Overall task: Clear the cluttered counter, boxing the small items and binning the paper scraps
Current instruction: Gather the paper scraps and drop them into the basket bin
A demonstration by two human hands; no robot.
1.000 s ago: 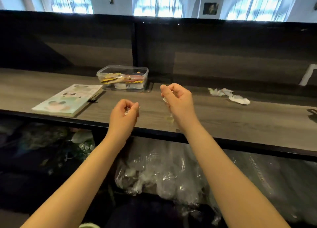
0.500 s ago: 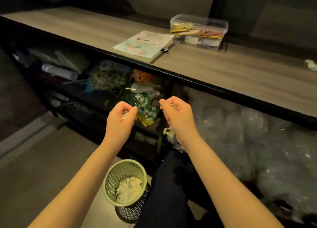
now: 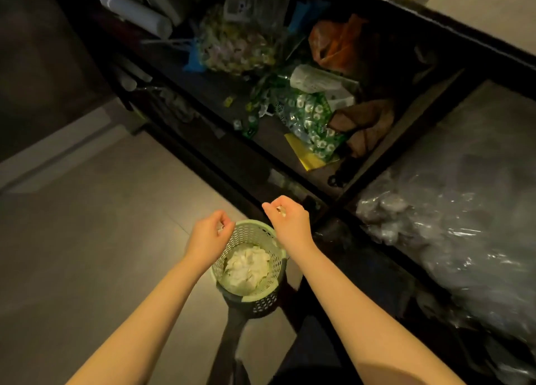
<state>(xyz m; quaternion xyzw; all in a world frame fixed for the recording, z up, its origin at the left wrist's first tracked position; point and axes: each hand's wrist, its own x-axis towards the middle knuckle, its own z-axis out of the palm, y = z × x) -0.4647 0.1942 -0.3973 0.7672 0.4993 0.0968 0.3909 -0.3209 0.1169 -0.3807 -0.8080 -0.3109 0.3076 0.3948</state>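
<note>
A small pale-green mesh bin (image 3: 271,280) stands on the floor, holding a heap of crumpled white paper (image 3: 246,265). My left hand (image 3: 209,235) hovers over the bin's left rim, its fingers curled round a small white paper scrap that barely shows. My right hand (image 3: 287,220) hovers over the far right rim and pinches a small pale scrap between thumb and fingers. The counter top shows only as a strip at the top right corner.
Under the counter a dark shelf (image 3: 220,100) holds bags, among them a green patterned bag (image 3: 310,117) and an orange bag (image 3: 333,45). Clear plastic wrap (image 3: 452,228) fills the space at right. Tiled floor (image 3: 87,254) lies to the left of the bin.
My view has swung down from the counter to the floor. Both hands have come down with their scraps and are now right above the bin.
</note>
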